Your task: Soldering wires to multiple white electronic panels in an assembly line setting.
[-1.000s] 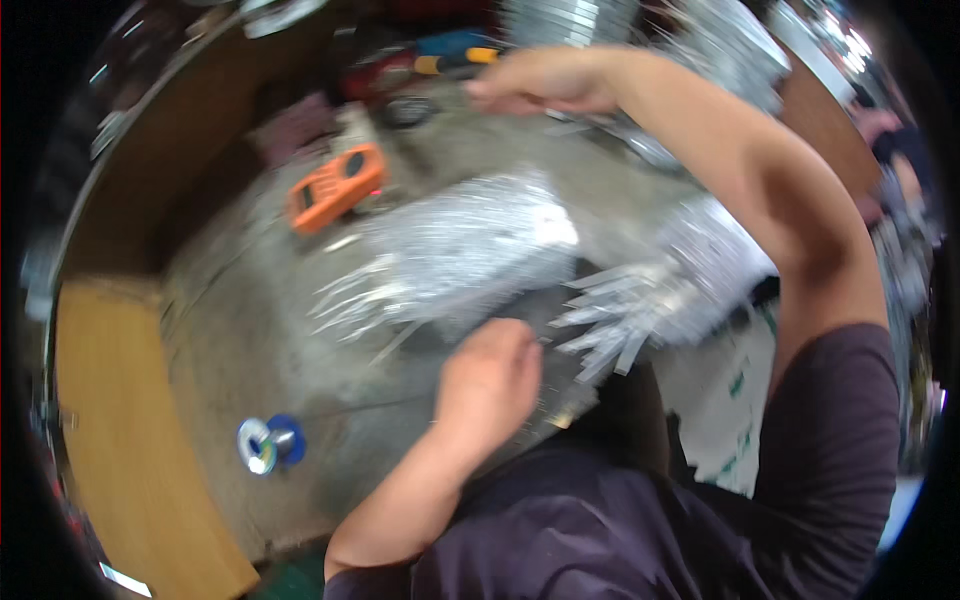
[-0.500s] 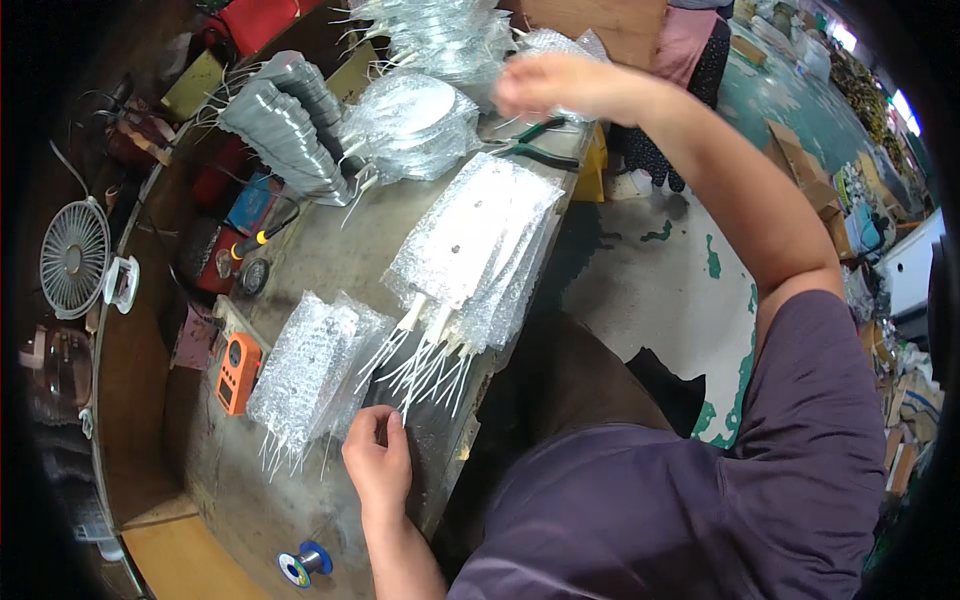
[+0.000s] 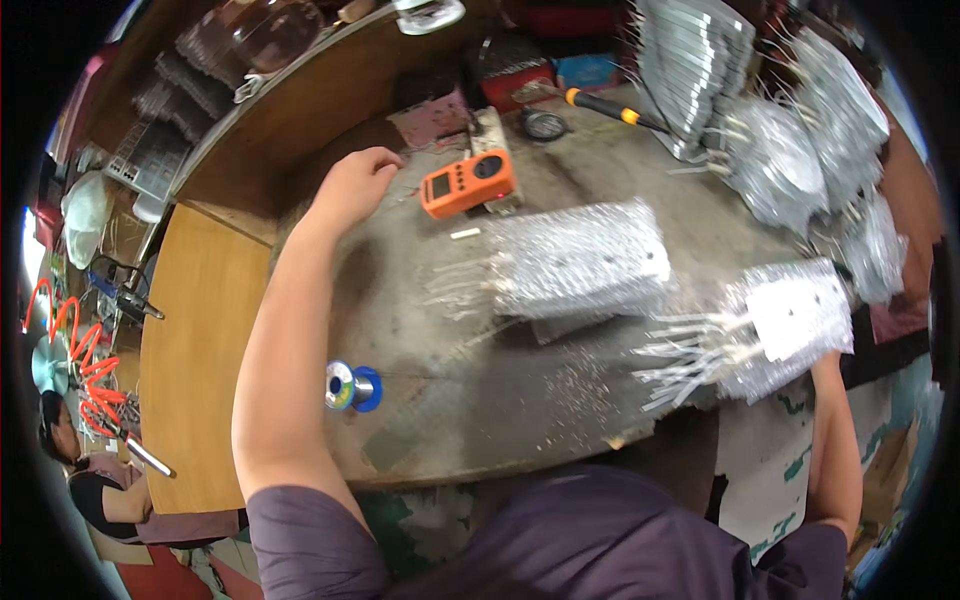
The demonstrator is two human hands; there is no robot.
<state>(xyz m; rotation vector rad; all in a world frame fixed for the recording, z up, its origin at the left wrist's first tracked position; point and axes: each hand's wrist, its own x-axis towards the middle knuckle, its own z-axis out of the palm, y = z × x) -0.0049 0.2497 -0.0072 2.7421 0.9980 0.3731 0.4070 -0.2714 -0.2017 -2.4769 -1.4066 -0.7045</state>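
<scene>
My left hand [image 3: 352,188] is stretched over the bench, left of an orange handheld meter [image 3: 468,184] and apart from it. Its fingers are loosely bent with a gap at the thumb, and nothing shows between them. My right hand [image 3: 826,368] goes behind the near edge of a bubble-wrapped stack of flat white panels [image 3: 790,320] with white wire leads, so its fingers are hidden. Between the hands lies another bubble-wrapped bundle [image 3: 580,260], its leads pointing left. A short white piece [image 3: 465,234] rests below the meter.
A blue spool of solder wire [image 3: 353,387] stands near the front left. Farther back are a yellow-and-black handled tool [image 3: 615,108] and a round black item [image 3: 543,124]. Grey stacked panels [image 3: 690,65] and wrapped discs [image 3: 775,165] crowd the back right. Another person [image 3: 110,490] is at far left.
The view has swung left. My left hand has moved from the bench's near side to beside the meter. My right hand has come down from near the pliers to the wrapped panel stack.
</scene>
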